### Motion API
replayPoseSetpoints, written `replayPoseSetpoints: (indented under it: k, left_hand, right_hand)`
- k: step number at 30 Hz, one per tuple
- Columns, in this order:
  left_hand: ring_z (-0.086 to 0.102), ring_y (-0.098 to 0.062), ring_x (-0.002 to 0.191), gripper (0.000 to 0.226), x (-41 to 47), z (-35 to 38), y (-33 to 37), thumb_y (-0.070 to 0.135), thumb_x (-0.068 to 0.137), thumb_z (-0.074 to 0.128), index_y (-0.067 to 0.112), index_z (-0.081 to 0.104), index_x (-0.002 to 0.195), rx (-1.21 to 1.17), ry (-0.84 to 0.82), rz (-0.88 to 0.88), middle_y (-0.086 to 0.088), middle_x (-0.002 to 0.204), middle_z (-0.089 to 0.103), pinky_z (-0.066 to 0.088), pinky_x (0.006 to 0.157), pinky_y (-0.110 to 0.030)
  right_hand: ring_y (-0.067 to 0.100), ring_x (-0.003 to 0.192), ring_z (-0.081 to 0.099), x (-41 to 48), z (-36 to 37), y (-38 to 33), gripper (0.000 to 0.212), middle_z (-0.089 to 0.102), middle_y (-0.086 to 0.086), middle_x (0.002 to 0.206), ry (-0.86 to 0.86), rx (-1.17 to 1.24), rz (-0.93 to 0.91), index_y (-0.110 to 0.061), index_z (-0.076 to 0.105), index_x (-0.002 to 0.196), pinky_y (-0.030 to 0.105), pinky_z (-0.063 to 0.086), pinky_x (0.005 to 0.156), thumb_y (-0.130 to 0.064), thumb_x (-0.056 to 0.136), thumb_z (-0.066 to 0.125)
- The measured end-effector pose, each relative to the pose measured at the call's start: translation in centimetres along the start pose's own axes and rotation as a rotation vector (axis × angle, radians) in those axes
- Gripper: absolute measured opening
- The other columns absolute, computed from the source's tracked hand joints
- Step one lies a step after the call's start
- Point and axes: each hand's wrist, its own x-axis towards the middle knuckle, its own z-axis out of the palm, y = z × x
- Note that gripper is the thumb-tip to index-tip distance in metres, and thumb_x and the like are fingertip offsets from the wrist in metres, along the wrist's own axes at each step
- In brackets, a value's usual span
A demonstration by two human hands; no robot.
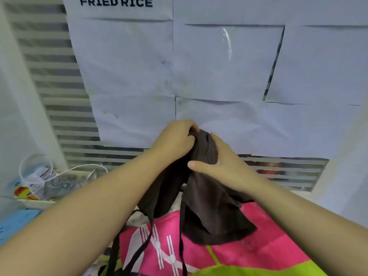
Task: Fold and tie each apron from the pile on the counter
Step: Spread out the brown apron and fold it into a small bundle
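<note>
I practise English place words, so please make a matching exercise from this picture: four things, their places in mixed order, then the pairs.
1. brown apron
2. pink cloth
3. white cable
4. FRIED RICE sheet

A. on the wall, top
B. gripped by left hand and right hand
C. at the far left
D. lying below the apron

Pairs: 1-B, 2-D, 3-C, 4-A

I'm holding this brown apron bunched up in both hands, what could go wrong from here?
The straps dangle loose over the pink fabric and could tangle or snag. The brown apron is bunched between your left hand and right hand, so the fold may come out crooked.
</note>
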Motion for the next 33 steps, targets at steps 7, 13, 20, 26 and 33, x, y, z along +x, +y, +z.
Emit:
replayPoseSetpoints:
  k: [7, 13, 20, 26, 33]
  left_hand:
    - [0.057, -0.021, 0.097, 0.033, 2.7, -2.5, 3.0, 0.008, 0.087, 0.045, 0.016, 0.062, 0.115, 0.171, 0.001, 0.041, -0.004, 0.116, 0.063, 0.046, 0.079, -0.029]
    - [0.057, -0.019, 0.097, 0.032, 3.2, -5.5, 2.6, 0.008, 0.087, 0.047, 0.018, 0.062, 0.114, 0.242, 0.042, 0.035, -0.002, 0.112, 0.063, 0.042, 0.075, -0.027]
    - [0.049, -0.015, 0.085, 0.030, 2.8, -6.5, 3.4, 0.010, 0.086, 0.048, 0.019, 0.063, 0.110, 0.243, 0.081, 0.003, 0.002, 0.102, 0.060, 0.037, 0.071, -0.025]
    - [0.049, -0.017, 0.079, 0.031, 2.4, -7.7, 3.5, 0.008, 0.082, 0.048, 0.021, 0.063, 0.106, 0.277, 0.117, 0.008, 0.005, 0.087, 0.051, 0.036, 0.066, -0.026]
    - [0.058, -0.022, 0.092, 0.012, 0.6, -7.1, 0.4, 0.025, 0.089, 0.063, 0.016, 0.066, 0.097, 0.446, 0.067, -0.050, -0.001, 0.096, 0.060, 0.039, 0.069, -0.028]
  right_hand:
    - [0.012, 0.127, 0.043, 0.1, 2.4, 2.4, 0.090, 0.042, -0.002, 0.140, 0.106, -0.064, 0.201, -0.016, 0.015, 0.151, 0.007, 0.034, 0.095, -0.029, 0.081, 0.071]
    - [0.008, 0.062, 0.053, 0.6, 1.1, 5.2, 0.031, 0.053, -0.012, 0.055, 0.115, -0.003, 0.297, -0.023, 0.052, 0.057, 0.010, 0.035, 0.050, -0.011, 0.082, 0.067]
    - [0.007, 0.096, 0.065, 0.5, 3.1, 2.9, 0.037, 0.068, -0.014, 0.103, 0.014, 0.098, 0.277, -0.029, 0.063, 0.109, 0.029, 0.052, 0.086, -0.042, 0.076, 0.074]
    - [0.015, 0.048, 0.062, 0.7, 2.1, 3.6, 0.013, 0.068, 0.008, 0.087, 0.176, 0.455, 0.532, -0.018, 0.058, 0.097, 0.021, 0.047, 0.044, -0.018, 0.099, 0.045]
    - [0.035, 0.123, 0.048, 1.8, -4.2, 2.9, 0.025, 0.047, 0.013, 0.122, 0.513, 1.378, 0.587, -0.010, 0.052, 0.117, 0.061, 0.042, 0.091, -0.019, 0.103, 0.035]
